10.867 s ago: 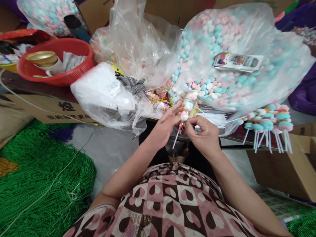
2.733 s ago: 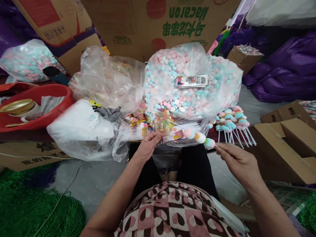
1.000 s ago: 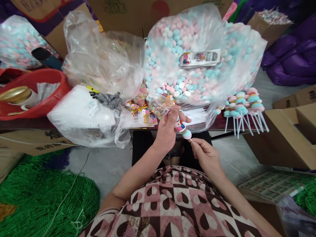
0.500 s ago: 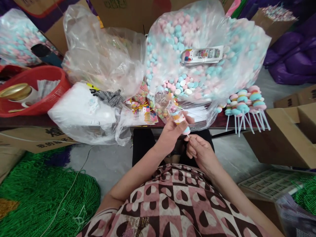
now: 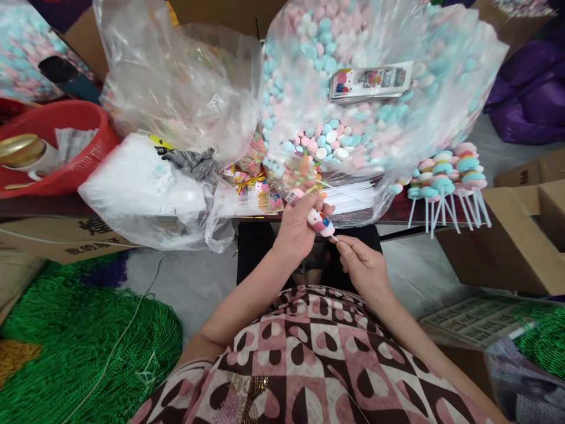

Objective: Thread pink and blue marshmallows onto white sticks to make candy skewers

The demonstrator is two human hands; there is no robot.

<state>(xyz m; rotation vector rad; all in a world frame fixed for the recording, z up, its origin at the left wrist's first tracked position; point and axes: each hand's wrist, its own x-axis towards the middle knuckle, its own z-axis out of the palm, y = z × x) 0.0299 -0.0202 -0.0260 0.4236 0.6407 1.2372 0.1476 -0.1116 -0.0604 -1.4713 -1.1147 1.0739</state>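
Observation:
My left hand is closed round a small printed clear wrapper bag that covers most of a marshmallow skewer. My right hand pinches the white stick end of that skewer just below the last pink-and-blue piece. Both hands are held over my lap, just in front of the table edge. Behind them lies a big clear bag of pink, blue and white marshmallows with a stack of printed wrappers on top.
Finished marshmallow skewers lie at the table's right edge, white sticks beside them. A red basket, a white bag and an emptier clear bag sit left. Cardboard boxes stand right, green netting lower left.
Since a second ago the skewer has slid further into the wrapper in my left hand; my right hand stays on the stick. The view has tilted down slightly.

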